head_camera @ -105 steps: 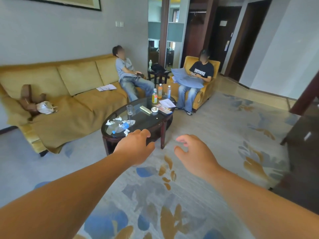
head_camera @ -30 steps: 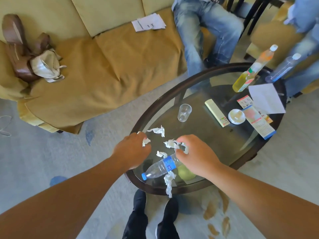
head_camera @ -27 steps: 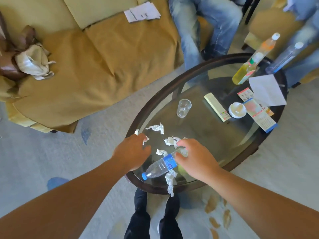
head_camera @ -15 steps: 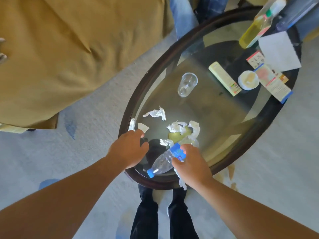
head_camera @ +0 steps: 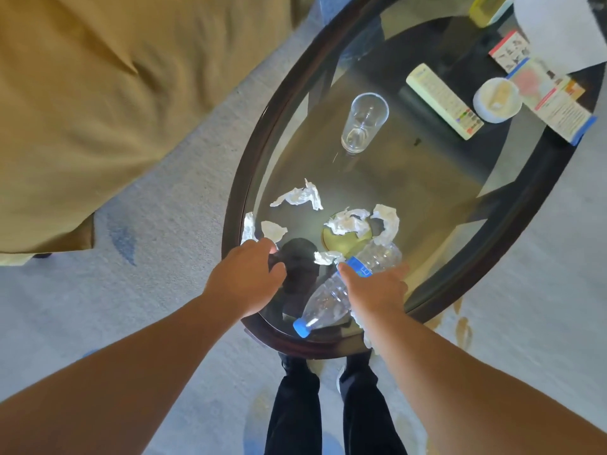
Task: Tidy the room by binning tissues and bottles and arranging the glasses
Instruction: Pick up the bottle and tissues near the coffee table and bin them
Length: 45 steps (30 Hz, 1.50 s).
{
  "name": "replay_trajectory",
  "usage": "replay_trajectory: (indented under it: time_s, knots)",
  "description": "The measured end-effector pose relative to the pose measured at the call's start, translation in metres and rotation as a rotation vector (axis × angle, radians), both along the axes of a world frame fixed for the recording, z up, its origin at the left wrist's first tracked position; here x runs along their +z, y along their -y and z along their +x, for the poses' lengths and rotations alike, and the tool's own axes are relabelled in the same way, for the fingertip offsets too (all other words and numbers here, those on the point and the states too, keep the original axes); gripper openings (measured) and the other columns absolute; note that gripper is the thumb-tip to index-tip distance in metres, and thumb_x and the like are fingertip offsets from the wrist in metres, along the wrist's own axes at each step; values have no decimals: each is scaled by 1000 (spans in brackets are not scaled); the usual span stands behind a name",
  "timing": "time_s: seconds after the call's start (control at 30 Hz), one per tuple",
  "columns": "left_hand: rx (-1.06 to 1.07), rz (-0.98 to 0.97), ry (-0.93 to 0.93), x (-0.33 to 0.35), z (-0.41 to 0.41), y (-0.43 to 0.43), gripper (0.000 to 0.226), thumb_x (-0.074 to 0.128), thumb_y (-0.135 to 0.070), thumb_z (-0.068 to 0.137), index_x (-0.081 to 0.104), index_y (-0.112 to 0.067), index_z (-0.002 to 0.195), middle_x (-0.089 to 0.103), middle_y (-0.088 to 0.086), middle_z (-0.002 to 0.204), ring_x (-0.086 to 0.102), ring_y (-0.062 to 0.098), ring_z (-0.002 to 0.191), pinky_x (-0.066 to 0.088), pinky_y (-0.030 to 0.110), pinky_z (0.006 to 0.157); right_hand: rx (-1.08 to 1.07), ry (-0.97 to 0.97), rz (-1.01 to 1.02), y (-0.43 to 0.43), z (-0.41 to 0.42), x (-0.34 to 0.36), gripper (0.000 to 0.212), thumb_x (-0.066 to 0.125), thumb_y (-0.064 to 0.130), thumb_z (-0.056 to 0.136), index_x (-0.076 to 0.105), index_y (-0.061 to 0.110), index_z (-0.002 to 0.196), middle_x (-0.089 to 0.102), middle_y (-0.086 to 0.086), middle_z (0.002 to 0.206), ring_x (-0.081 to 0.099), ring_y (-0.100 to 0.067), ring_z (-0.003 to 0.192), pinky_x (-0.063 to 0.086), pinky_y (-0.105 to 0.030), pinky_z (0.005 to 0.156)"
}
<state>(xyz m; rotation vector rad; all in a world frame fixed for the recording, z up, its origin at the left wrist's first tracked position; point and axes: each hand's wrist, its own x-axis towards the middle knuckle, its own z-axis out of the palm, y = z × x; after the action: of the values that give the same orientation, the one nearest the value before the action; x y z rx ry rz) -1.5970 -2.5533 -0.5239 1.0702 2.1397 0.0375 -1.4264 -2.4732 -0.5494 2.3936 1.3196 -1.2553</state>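
Observation:
A clear plastic bottle (head_camera: 323, 302) with a blue cap lies on its side at the near end of the oval glass table (head_camera: 237, 198). My right hand (head_camera: 376, 290) grips it around the blue label, thumb on one side and fingers on the other. My left hand (head_camera: 244, 279) hovers over the table's near-left rim, fingers loosely curled, fingertips touching a small crumpled tissue (head_camera: 273, 229). More crumpled tissues (head_camera: 300, 197) (head_camera: 348, 221) lie scattered just beyond both hands. An empty drinking glass (head_camera: 364, 121) stands upright mid-table.
A remote control (head_camera: 443, 100), a small white round dish (head_camera: 496, 99), leaflets (head_camera: 555, 100), a paper sheet (head_camera: 558, 27) and a yellow bottle (head_camera: 486, 8) sit at the far end. The mustard sofa (head_camera: 98, 93) stands left of the table. My legs touch the near rim.
I walked up to the table and the view tilted down over its near end. My right hand slid from the tissues onto the bottle and closed around it. My left hand stayed by the small tissue.

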Motion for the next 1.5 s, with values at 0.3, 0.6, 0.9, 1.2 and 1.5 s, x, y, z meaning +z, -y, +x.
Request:
replay_trajectory:
  time_s: [0.3, 0.6, 0.9, 1.2, 1.5]
  knots:
    - [-18, 6, -17, -13, -7, -10, 34, 44, -36, 95, 49, -23, 125, 56, 0, 126, 56, 16, 107, 45, 32, 90, -237, -111, -54, -11, 2, -14, 70, 76, 37, 80, 27, 16, 125, 56, -15, 114, 53, -18, 66, 36, -25, 46]
    - [-38, 28, -293, -37, -19, -24, 51, 55, -43, 90, 36, -29, 136, 42, 10, 133, 47, 27, 115, 50, 39, 91, -86, -412, 208, -48, 24, 30, 44, 75, 18, 73, 54, 21, 112, 58, -4, 105, 64, -13, 80, 44, -15, 44]
    - [-28, -58, -283, -63, -6, -33, 45, 53, -41, 91, 33, -35, 131, 34, 10, 133, 47, 32, 114, 52, 42, 87, 141, -468, 381, -84, 28, 54, 58, 75, 21, 78, 38, 37, 120, 57, 21, 97, 61, 7, 81, 51, -26, 71]
    - [-12, -62, -148, -87, 0, -34, 25, 55, -11, 93, 55, -15, 118, 49, 7, 119, 56, 23, 101, 51, 29, 87, 235, -485, 441, -93, 48, 44, 67, 78, 20, 76, 36, 39, 126, 56, 29, 98, 58, 12, 90, 52, -23, 75]
    - [161, 269, -86, -54, 6, -69, 23, 50, -7, 95, 49, -24, 111, 51, 0, 110, 57, 17, 92, 54, 32, 83, 240, -496, 427, -87, 69, 48, 68, 79, 24, 76, 34, 45, 123, 53, 28, 104, 60, 3, 94, 56, -30, 81]
